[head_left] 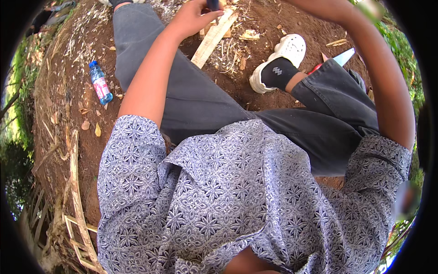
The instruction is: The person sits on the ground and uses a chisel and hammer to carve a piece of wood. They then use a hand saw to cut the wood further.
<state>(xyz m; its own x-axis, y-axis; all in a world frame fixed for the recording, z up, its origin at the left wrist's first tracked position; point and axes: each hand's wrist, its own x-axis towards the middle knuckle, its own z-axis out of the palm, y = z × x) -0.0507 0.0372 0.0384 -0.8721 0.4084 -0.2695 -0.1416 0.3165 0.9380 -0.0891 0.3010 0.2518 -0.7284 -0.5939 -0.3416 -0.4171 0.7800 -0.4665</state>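
At the top edge, my left hand (194, 20) is closed around a dark-handled tool (213, 4), held upright with its thin lower end pointing down. Only the lower part of this tool shows, so I cannot tell its exact kind. Beneath it a pale length of wood (211, 43) lies slanted on the ground between my legs. My right forearm (372, 55) arches up along the right side and leaves the picture at the top, so my right hand is out of view.
Wood chips (249, 35) litter the brown soil. A handsaw blade (344, 57) with red near it lies by my bent right leg (335, 91). On the left are a blue-capped water bottle (101, 83), a long stick (74, 182) and a small wooden frame (70, 233).
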